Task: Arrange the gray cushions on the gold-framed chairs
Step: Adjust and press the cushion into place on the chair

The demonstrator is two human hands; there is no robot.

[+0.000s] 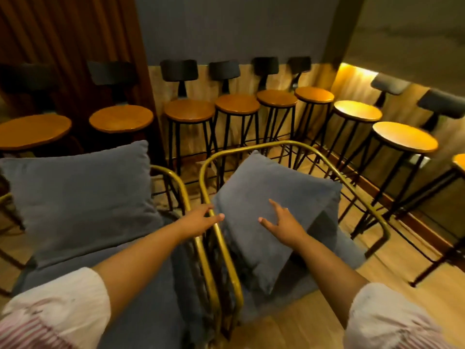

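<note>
Two gold-framed chairs stand side by side. The left chair (198, 250) holds a gray back cushion (78, 200) that stands upright above its gray seat pad. In the right chair (334, 162) a second gray cushion (254, 197) lies tilted and crooked across the seat. My left hand (201, 220) hovers over the gold rails between the two chairs, fingers apart, at the left edge of the tilted cushion. My right hand (281, 222) rests flat on that cushion with its fingers spread, holding nothing.
A row of bar stools with round wooden seats (188, 110) and dark backrests lines the wall behind the chairs and continues along the right side (405, 137). Wooden floor (314, 321) shows in front of the right chair.
</note>
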